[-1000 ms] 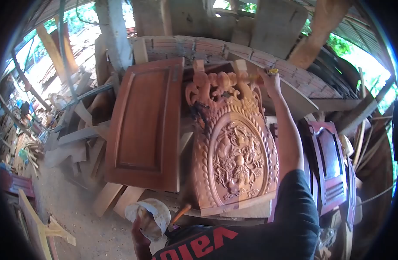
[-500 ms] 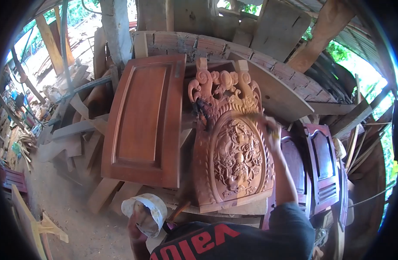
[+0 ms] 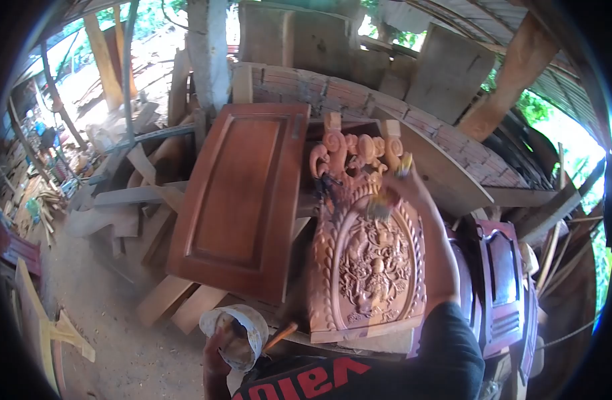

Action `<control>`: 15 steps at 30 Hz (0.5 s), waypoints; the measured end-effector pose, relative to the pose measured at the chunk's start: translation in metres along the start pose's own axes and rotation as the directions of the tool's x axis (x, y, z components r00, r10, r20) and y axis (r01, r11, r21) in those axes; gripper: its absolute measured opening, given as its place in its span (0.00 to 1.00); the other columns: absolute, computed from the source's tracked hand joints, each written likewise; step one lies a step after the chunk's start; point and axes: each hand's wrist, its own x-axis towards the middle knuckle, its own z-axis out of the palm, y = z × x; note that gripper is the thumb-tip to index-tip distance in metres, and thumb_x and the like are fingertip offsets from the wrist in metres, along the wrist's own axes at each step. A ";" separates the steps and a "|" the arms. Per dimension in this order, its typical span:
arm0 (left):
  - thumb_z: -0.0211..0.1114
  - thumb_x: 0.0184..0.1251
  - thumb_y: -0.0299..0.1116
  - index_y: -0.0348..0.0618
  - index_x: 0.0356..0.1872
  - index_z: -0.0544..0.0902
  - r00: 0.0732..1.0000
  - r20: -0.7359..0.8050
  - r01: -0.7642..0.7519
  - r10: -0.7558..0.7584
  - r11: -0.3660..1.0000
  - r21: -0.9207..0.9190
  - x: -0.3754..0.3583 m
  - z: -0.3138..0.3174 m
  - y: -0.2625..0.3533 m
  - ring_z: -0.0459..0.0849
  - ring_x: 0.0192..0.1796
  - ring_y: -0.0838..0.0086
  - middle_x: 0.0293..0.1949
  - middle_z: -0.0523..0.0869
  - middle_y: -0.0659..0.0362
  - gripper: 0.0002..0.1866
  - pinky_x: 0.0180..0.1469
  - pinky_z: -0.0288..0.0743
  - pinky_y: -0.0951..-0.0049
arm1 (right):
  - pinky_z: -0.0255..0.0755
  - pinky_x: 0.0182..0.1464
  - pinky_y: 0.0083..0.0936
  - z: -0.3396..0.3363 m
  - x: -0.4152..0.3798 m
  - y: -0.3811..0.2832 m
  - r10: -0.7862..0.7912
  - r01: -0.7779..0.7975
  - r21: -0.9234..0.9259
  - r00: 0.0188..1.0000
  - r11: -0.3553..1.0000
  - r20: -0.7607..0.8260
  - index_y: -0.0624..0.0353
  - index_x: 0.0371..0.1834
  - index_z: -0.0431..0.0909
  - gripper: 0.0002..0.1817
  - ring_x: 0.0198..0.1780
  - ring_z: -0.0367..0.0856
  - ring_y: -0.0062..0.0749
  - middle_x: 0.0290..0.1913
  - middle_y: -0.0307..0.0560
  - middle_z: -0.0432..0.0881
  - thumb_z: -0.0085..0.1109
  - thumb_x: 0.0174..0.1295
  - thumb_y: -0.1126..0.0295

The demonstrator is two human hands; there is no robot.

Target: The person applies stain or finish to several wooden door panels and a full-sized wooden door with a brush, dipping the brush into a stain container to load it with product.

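My left hand [image 3: 217, 348] grips a whitish bucket [image 3: 256, 328] by its side, tilted so its opening faces me; brownish residue shows inside. My right hand [image 3: 402, 188] is over the upper part of a carved wooden panel [image 3: 379, 267], closed around a brush [image 3: 384, 205] that is smeared by motion. A yellowish end pokes out above the fingers. The panel has scrollwork at its top and an oval relief in its middle. Left of it leans a reddish-brown framed door panel [image 3: 236, 200]. An orange-brown wooden handle [image 3: 280, 336] sticks out beside the bucket.
Dark varnished panels [image 3: 499, 280] stand at the right. Behind runs a low brick wall [image 3: 359, 97], with a long board [image 3: 439, 163] leaning on it. Wood offcuts [image 3: 142, 197] are piled at the left, and a pale wooden piece [image 3: 72, 337] stands lower left.
My right hand has moved up and left across the carved panel with the brush. The whole scene has shifted down and slightly right in view. My left hand still holds the bucket.
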 end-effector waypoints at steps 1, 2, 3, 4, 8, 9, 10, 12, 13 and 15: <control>0.56 0.70 0.41 0.36 0.66 0.66 1.000 -0.013 -0.021 0.021 1.000 0.006 -0.006 -0.006 -0.001 0.78 0.61 0.59 0.60 0.77 0.50 0.28 0.62 0.73 0.57 | 0.75 0.16 0.22 0.002 0.029 -0.014 0.005 -0.006 -0.034 0.999 0.999 -0.038 0.65 0.22 0.80 0.13 0.16 0.82 0.29 0.18 0.47 0.82 0.64 0.58 0.65; 0.57 0.68 0.46 0.37 0.67 0.65 0.995 -0.086 -0.042 0.047 0.998 0.054 -0.012 -0.011 -0.002 0.76 0.63 0.56 0.61 0.76 0.49 0.32 0.64 0.70 0.53 | 0.75 0.19 0.24 0.002 0.070 0.001 -0.168 0.137 -0.163 0.967 0.977 -0.191 0.64 0.23 0.81 0.16 0.18 0.83 0.30 0.17 0.47 0.82 0.66 0.57 0.61; 0.59 0.66 0.51 0.38 0.68 0.64 0.985 -0.157 -0.055 0.071 0.993 0.102 -0.018 -0.015 -0.003 0.74 0.64 0.53 0.62 0.74 0.48 0.35 0.66 0.67 0.50 | 0.76 0.24 0.27 0.008 0.097 0.000 -0.216 0.178 -0.152 0.932 0.972 -0.292 0.65 0.26 0.82 0.17 0.20 0.83 0.29 0.18 0.47 0.82 0.67 0.56 0.59; 0.59 0.66 0.51 0.38 0.68 0.64 0.982 -0.171 -0.061 0.079 0.992 0.107 -0.024 -0.017 -0.004 0.74 0.64 0.53 0.62 0.74 0.48 0.35 0.66 0.67 0.50 | 0.77 0.28 0.29 0.011 0.123 0.002 -0.317 0.203 -0.328 0.884 0.922 -0.344 0.64 0.29 0.83 0.16 0.22 0.84 0.28 0.19 0.46 0.82 0.66 0.57 0.59; 0.58 0.67 0.50 0.38 0.67 0.66 0.970 -0.215 -0.106 0.117 0.992 0.064 -0.038 -0.023 -0.008 0.75 0.63 0.54 0.62 0.75 0.48 0.34 0.66 0.67 0.49 | 0.75 0.34 0.28 0.055 0.130 0.002 -0.618 0.524 -0.328 0.691 0.786 -0.375 0.62 0.32 0.83 0.09 0.28 0.84 0.34 0.27 0.48 0.84 0.61 0.61 0.67; 0.57 0.68 0.50 0.38 0.67 0.66 0.967 -0.229 -0.101 0.112 0.993 0.060 -0.039 -0.024 -0.009 0.75 0.63 0.54 0.62 0.75 0.48 0.33 0.65 0.67 0.49 | 0.74 0.34 0.28 0.068 0.121 0.009 -0.795 0.641 -0.475 0.533 0.603 -0.291 0.62 0.32 0.83 0.07 0.30 0.83 0.37 0.29 0.49 0.84 0.60 0.61 0.70; 0.57 0.68 0.50 0.38 0.67 0.66 0.967 -0.230 -0.097 0.106 0.994 0.051 -0.040 -0.026 -0.009 0.75 0.63 0.54 0.62 0.75 0.48 0.33 0.65 0.67 0.49 | 0.75 0.35 0.29 0.073 0.103 0.018 -0.792 0.667 -0.446 0.578 0.597 -0.197 0.61 0.33 0.82 0.04 0.30 0.83 0.38 0.31 0.49 0.83 0.60 0.60 0.73; 0.57 0.68 0.49 0.38 0.67 0.66 0.972 -0.213 -0.087 0.097 0.995 0.053 -0.037 -0.029 -0.010 0.75 0.63 0.54 0.62 0.75 0.48 0.33 0.65 0.68 0.49 | 0.76 0.35 0.31 0.093 0.045 0.008 -0.787 0.696 -0.402 0.607 0.594 -0.111 0.60 0.33 0.81 0.02 0.31 0.81 0.39 0.32 0.49 0.81 0.60 0.58 0.77; 0.57 0.68 0.49 0.38 0.67 0.66 0.972 -0.218 -0.085 0.092 0.996 0.039 -0.036 -0.033 -0.010 0.75 0.63 0.54 0.62 0.75 0.48 0.33 0.65 0.68 0.49 | 0.77 0.35 0.31 0.104 0.015 0.006 -0.783 0.696 -0.389 0.608 0.603 -0.127 0.60 0.34 0.80 0.03 0.30 0.81 0.37 0.32 0.48 0.80 0.61 0.57 0.79; 0.58 0.68 0.48 0.37 0.67 0.66 0.989 -0.139 -0.056 0.055 0.998 0.001 -0.029 -0.039 -0.009 0.75 0.63 0.54 0.62 0.74 0.48 0.33 0.66 0.68 0.51 | 0.77 0.34 0.30 0.117 -0.049 0.007 -0.720 0.666 -0.349 0.693 0.660 -0.041 0.61 0.34 0.80 0.03 0.30 0.81 0.35 0.32 0.47 0.81 0.62 0.58 0.78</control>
